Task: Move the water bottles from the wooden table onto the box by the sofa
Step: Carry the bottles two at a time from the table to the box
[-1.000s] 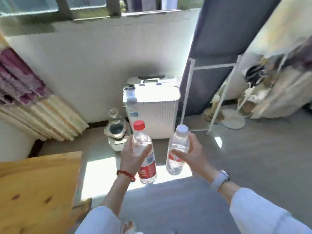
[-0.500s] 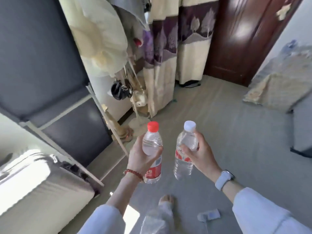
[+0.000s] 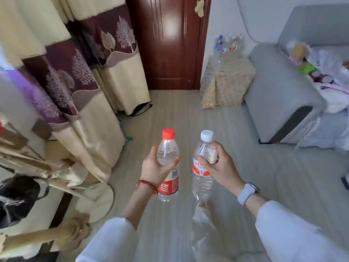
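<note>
My left hand (image 3: 154, 168) grips a clear water bottle with a red cap and red label (image 3: 168, 186), held upright in front of me. Just to its right, my right hand (image 3: 222, 168) grips a second clear bottle with a white cap and a red-and-white label (image 3: 202, 183), also upright. Far ahead, a box draped in a patterned beige cloth (image 3: 229, 82) stands against the wall beside the grey sofa (image 3: 283, 95). Several water bottles (image 3: 229, 43) stand on top of the box. The wooden table is out of view.
Purple-and-cream curtains (image 3: 79, 87) hang along the left. A dark wooden door (image 3: 168, 42) is straight ahead. Clothes and small items lie on the sofa seat (image 3: 324, 72). A clothes rack with bags (image 3: 22, 186) crowds the lower left. Grey floor (image 3: 170, 110) stretches between me and the box.
The view has swung right from the suitcase and window wall to the door, box and sofa. Both hands have kept the bottles upright in front of me.
</note>
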